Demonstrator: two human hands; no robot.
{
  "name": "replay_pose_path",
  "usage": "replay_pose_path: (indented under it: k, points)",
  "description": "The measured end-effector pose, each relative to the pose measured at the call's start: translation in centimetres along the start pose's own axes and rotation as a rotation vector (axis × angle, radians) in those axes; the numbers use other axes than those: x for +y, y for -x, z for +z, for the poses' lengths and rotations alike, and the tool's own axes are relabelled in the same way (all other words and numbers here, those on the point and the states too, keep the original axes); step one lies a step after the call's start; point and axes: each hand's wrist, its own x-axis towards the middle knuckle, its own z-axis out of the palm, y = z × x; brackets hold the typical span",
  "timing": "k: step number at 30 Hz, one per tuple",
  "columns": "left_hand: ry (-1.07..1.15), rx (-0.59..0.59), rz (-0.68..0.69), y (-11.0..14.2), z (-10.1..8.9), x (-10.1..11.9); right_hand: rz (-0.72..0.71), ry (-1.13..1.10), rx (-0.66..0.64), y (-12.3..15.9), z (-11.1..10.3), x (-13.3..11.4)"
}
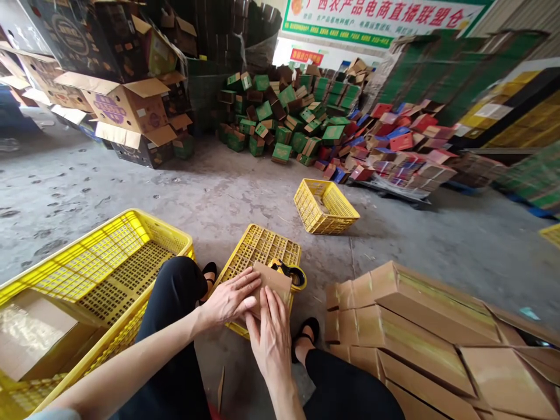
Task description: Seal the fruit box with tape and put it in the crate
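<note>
Both of my hands lie on a small brown cardboard box (273,278) in front of me. My left hand (234,296) rests flat across its left side, fingers stretched out. My right hand (271,329) presses on its near side, fingers straight and the thumb apart. Beneath the box is an upturned yellow plastic crate (262,245) that serves as a work surface. Just right of the box, on the crate, lies a tape dispenser (289,272) with a yellow and black body. My palms hide much of the box.
A large yellow crate (131,233) on my left holds a cardboard box (32,332). Flattened brown cartons (420,309) are stacked on my right. Ahead on the concrete floor stands another yellow crate (326,207). Heaps of green boxes (282,153) and red boxes (401,142) lie behind it.
</note>
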Motion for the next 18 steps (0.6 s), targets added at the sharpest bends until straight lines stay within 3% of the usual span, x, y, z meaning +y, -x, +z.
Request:
replay_pose_path:
  k: [5, 12, 18]
  points:
    - [-0.053, 0.066, -0.087, -1.4, 0.2, -0.5, -0.026, 0.006, 0.008, 0.0, -0.1, 0.0]
    - [-0.033, 0.051, 0.001, 1.1, 0.5, 1.1, -0.004, 0.057, -0.068, -0.7, -1.3, 1.0]
    - [-0.087, 0.075, 0.007, 1.1, 0.4, 1.6, 0.055, 0.123, -0.031, -2.1, -1.1, 3.0]
